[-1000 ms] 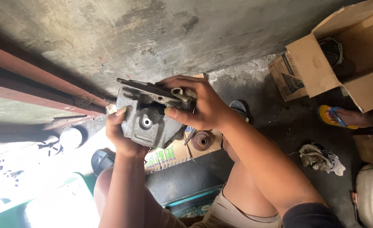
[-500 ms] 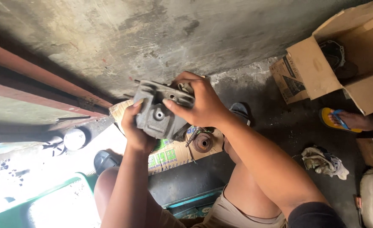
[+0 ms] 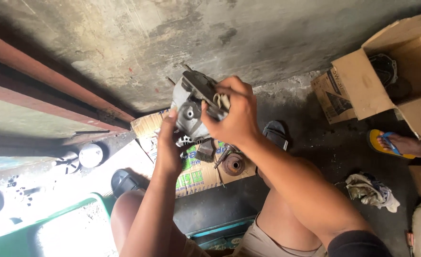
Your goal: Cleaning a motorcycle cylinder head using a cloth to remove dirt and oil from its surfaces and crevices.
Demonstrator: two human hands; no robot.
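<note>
A grey metal engine part (image 3: 191, 107), blocky with studs sticking out of its top, is held up in front of a concrete wall. My left hand (image 3: 168, 145) grips it from below on its left side. My right hand (image 3: 234, 114) is closed over its upper right, fingers over a pale piece on its edge. Below the part, a flattened cardboard sheet (image 3: 193, 178) lies on the floor with a round rusty metal piece (image 3: 233, 164) and small tools on it.
An open cardboard box (image 3: 386, 81) stands at the right, with another person's foot in a yellow sandal (image 3: 386, 143) beside it. A crumpled rag (image 3: 370, 190) lies right of my knee. A green bin (image 3: 53, 228) sits at the lower left; a dark sandal (image 3: 274, 133) is near my knee.
Both hands have carried the engine part to the right and upward and turned it, so its studded end now points up. The view has shifted with it.
</note>
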